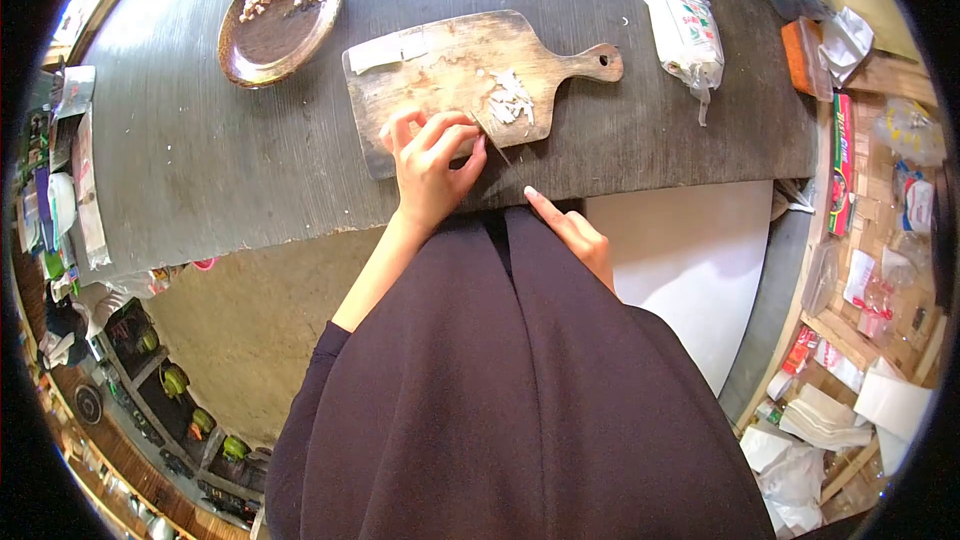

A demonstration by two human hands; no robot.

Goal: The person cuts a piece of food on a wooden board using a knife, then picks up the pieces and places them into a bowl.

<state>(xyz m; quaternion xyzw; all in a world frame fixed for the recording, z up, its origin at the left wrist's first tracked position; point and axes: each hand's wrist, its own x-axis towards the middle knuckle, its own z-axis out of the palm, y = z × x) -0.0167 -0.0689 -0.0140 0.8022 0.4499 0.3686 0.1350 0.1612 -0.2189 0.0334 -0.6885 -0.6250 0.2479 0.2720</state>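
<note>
On the wooden cutting board (450, 80), my left hand (432, 162) rests with its fingers bent and pressed together. Whatever lies beneath those fingertips is hidden. A thin knife blade (496, 143) slants beside them at the board's near edge. My right hand (575, 233) is at the table's front edge, its index finger stretched towards the blade and the other fingers curled; its grip is hidden by the dark cloth. Small white cut pieces (512, 98) form a pile right of my left hand. A pale flat slab (388, 52) lies at the board's upper left.
A brown round plate (245, 58) with small diced pieces stands at the upper left of the dark table (250, 155). A filled plastic bag (687, 38) lies right of the board's handle. An orange sponge-like block (803, 60) sits at the right edge.
</note>
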